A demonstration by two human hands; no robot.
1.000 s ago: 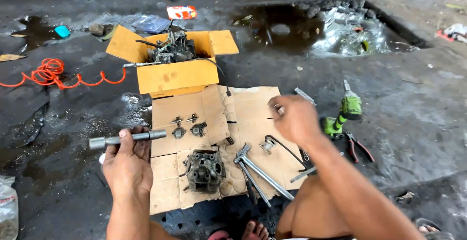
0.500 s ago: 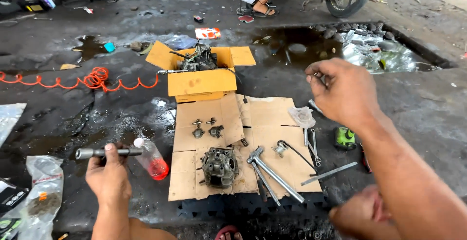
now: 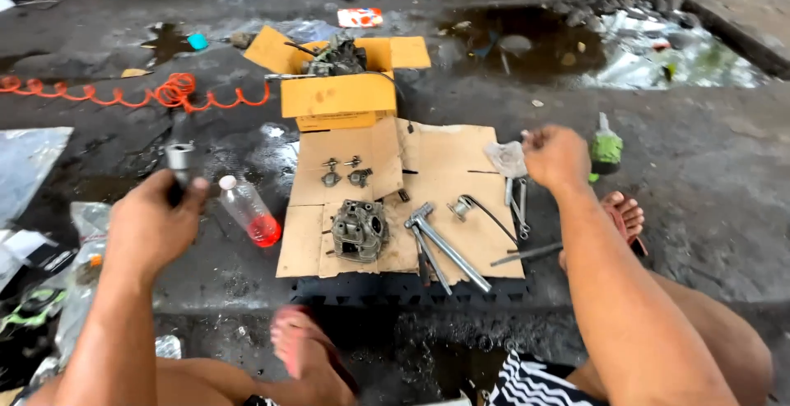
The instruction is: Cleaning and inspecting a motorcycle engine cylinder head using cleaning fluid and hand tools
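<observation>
Two hands are raised over a wet concrete floor (image 3: 699,167) where flattened cardboard (image 3: 444,159) serves as a mat. The left hand (image 3: 156,225) has its grip clamped around a grey metal tube (image 3: 178,163); the tube's long axis points away from the person and upward, its open end clear above the fingers. The left forearm comes up from the lower left edge, wrist roughly straight.

The right hand (image 3: 555,157) hovers over the far right corner of the cardboard, fingers curled together, close beside a crumpled clear bag (image 3: 506,157); whether it pinches something small I cannot tell. Its forearm slants in from the lower right.

An engine part (image 3: 360,229) sits on the cardboard's near edge, to the right of the left hand and down-left of the right hand, roughly midway between them. A plastic bottle (image 3: 249,211) with red liquid lies between the left hand and the cardboard. Long wrenches (image 3: 448,248) lie just right of the engine part. A yellow box (image 3: 341,93) of parts stands beyond.
</observation>
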